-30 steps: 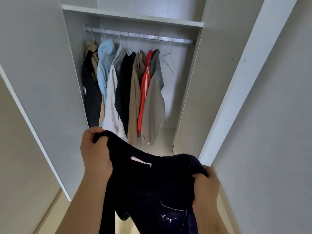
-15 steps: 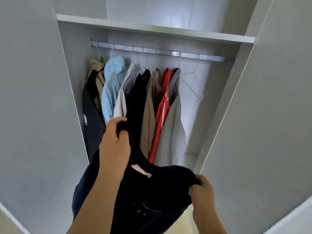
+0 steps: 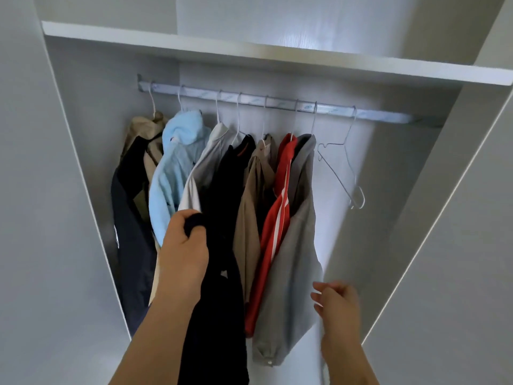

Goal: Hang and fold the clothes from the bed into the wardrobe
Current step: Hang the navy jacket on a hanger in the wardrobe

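- As I watch through the head view, the left hand [image 3: 184, 245] is raised in front of the open wardrobe [image 3: 83, 140]. Its fingers are curled tight round a bunched fold of a dark top [image 3: 216, 323].
- The top hangs straight down from that fist, alongside the forearm, and runs out past the bottom edge of the picture. A small white tag [image 3: 223, 273] shows on it just below the hand.
- I see the top held in front of the row of hung clothes, not on any hanger, and covering the lower part of a black piece [image 3: 231, 184].
- The right hand [image 3: 337, 304] sits lower and to the right, holding nothing, with its fingers loosely curled. It is blurred, and I cannot tell whether its fingertips touch the grey jacket [image 3: 291, 273] just beside it.
- A rail [image 3: 277, 102] runs across the wardrobe under a white shelf [image 3: 249, 55].
- On the rail, from left to right, hang a beige coat [image 3: 144, 126] with a navy jacket [image 3: 130, 232] in front of it, a blue hoodie [image 3: 175, 168], a pale shirt [image 3: 202, 170], the black piece, a tan shirt [image 3: 249, 212], a red jacket [image 3: 274, 232] with white stripes, and the grey jacket.
- A bare wire hanger [image 3: 341, 168] hangs alone on the rail to the right of the grey jacket, tilted and apart from it.
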The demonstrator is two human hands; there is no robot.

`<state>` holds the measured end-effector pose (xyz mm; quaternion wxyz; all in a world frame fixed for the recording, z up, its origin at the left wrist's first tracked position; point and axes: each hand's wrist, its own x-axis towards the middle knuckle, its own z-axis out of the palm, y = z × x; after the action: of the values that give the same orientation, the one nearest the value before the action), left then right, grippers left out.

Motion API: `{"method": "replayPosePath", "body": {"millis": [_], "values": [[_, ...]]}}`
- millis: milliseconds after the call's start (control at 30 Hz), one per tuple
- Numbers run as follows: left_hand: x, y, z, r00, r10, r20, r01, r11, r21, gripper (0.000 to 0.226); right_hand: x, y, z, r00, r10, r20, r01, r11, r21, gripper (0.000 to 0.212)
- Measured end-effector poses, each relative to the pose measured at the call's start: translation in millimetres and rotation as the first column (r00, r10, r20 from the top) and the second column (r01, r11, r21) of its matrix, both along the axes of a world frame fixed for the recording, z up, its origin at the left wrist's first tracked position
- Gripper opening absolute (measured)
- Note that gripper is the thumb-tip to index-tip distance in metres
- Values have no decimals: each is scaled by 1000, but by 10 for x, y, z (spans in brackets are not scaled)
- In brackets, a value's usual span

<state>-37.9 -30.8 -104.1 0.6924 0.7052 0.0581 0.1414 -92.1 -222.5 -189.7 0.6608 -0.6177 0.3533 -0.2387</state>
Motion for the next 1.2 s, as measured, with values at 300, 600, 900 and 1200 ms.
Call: {"method": "replayPosePath", "body": {"millis": [300, 600, 900, 1200], "values": [[1104, -936, 170, 998, 49, 35, -47, 998, -46, 24, 1119, -1080, 477, 970, -163, 182, 181, 980, -85, 14], [1771, -1358, 137, 997, 79, -28, -81, 991, -103, 27, 1800, -1597, 691, 944, -219, 244, 292, 901, -321, 49], [2115, -1470, 134, 997, 47, -55, -54, 988, -141, 29, 2229, -1664, 642, 972, -77, 221, 124, 970, -209, 53], [2198, -1477, 116, 998, 11, -68, -22, 987, -162, 29, 2434, -1828, 724, 988, -14, 156, 22, 999, -50, 22]]}}
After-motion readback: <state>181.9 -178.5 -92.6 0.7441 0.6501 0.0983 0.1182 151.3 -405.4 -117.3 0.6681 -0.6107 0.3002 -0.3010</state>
